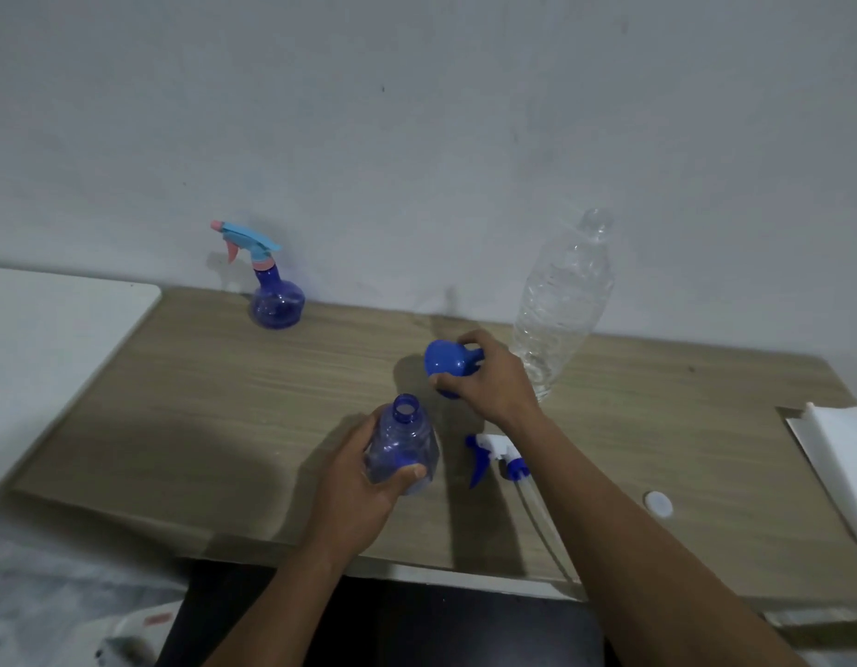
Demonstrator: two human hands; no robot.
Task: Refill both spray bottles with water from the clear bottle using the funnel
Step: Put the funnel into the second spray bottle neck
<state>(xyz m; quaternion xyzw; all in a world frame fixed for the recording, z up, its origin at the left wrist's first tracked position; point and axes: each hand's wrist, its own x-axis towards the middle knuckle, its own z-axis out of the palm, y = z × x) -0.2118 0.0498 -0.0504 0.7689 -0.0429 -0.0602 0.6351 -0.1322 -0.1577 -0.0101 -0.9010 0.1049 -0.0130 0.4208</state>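
Observation:
My left hand (356, 483) grips an open blue spray bottle (403, 442) with its spray head off, standing on the wooden table (186, 392). Just behind it my right hand (491, 377) holds the blue funnel (448, 361), wide end facing left. The removed white and blue spray head (496, 457) lies on the table under my right forearm, its tube trailing toward me. A second blue spray bottle (275, 300) with a light blue and pink trigger head stands at the back left by the wall. The tall clear water bottle (561, 305) stands uncapped to the right of my right hand.
A white bottle cap (658, 503) lies on the table at the right. White folded paper or card (845, 459) sits at the right edge. A white surface (56, 324) adjoins the table on the left. The wall runs close behind the table.

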